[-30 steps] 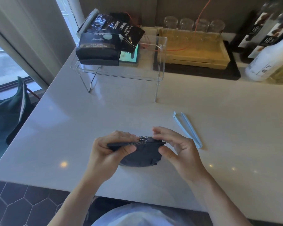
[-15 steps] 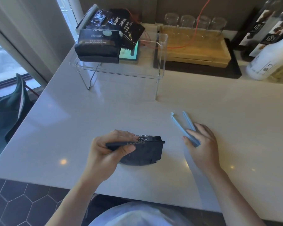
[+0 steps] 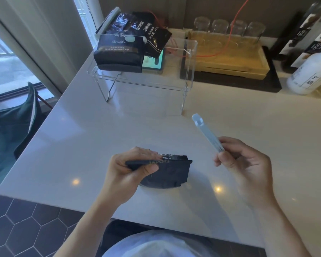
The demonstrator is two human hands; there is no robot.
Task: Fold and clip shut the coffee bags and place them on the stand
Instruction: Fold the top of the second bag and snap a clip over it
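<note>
A small dark coffee bag of crinkled foil (image 3: 167, 175) stands on the white counter (image 3: 248, 112) near its front edge, its top folded over into a flat strip that runs level from left to right. The left hand (image 3: 126, 171) grips the left end of that fold, its fingers (image 3: 146, 168) pinching the strip with the thumb in front and the others behind the bag. The right end of the fold juts free.

Just to the right, and apart from the bag, the right hand (image 3: 246, 164) is raised above the counter. Its fingers (image 3: 228, 145) are closed on the lower end of a long pale blue plastic sealing clip (image 3: 206, 134), which slants up and away to the left; whether the clip's two arms are parted or together cannot be told.

Farther back on the counter stands a clear acrylic stand with thin legs (image 3: 189, 58). On its left part lie two more dark coffee bags: a front bag with a printed label and a pale clip across its top (image 3: 119, 52), and behind it, leaning partly over it, a shiny black bag with white lettering (image 3: 148, 32). A small screen with a green glow (image 3: 154, 61) shows just behind them.

To the right of the stand, a wooden tray (image 3: 230, 65) sits on a black mat, with clear glasses (image 3: 219, 26) in a row along its far side. White and dark bottles (image 3: 311, 71) stand at the far right.
</note>
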